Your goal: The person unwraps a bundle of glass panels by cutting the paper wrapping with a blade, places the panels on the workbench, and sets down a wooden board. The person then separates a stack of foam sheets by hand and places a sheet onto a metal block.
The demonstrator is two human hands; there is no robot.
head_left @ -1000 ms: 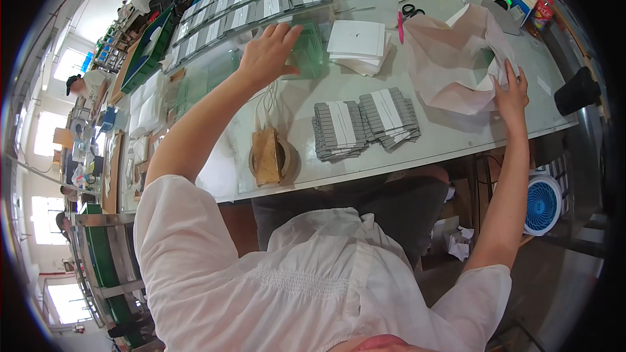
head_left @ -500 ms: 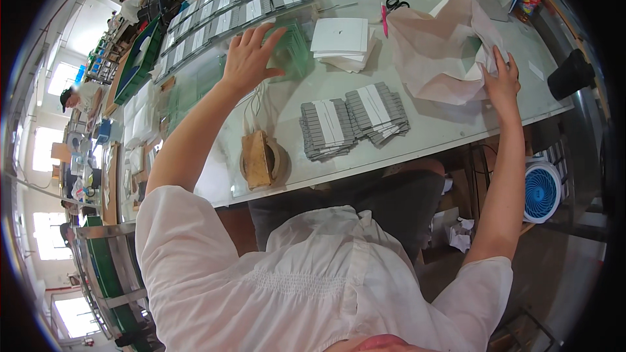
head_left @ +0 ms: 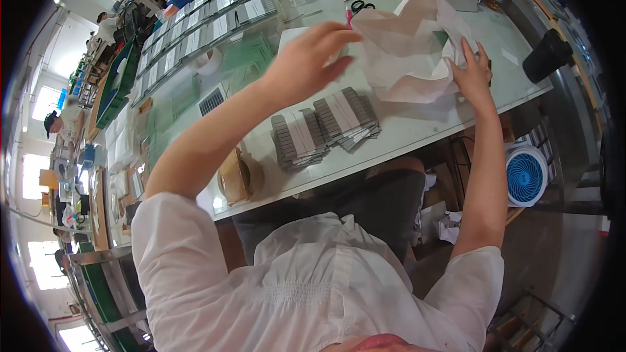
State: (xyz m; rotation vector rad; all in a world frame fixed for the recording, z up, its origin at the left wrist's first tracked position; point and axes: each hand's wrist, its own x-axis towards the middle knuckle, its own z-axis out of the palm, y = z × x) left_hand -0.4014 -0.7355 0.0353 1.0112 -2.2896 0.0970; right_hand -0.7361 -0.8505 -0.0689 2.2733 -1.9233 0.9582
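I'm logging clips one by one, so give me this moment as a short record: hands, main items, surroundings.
Left hand: raised over the table, thumb apart from fingers, nothing visible in it
Right hand: on the right side of the crumpled pale sheet; grip unclear
Crumpled pale sheet: on the table, between the hands
Grey stacks: two, side by side, each with a white band
Black-handled scissors: beyond the sheet
Blue-and-white fan: beyond the table's near edge, right side

"Is there a way along the near edge of the table [head_left: 417, 121]?"
"Yes, a bare strip right of the grey stacks [head_left: 345, 117], this side of the pale paper [head_left: 381, 58], until the right forearm [head_left: 484, 137] crosses it."
"And leftward?"
"The brown block [head_left: 235, 176] crowds that corner."
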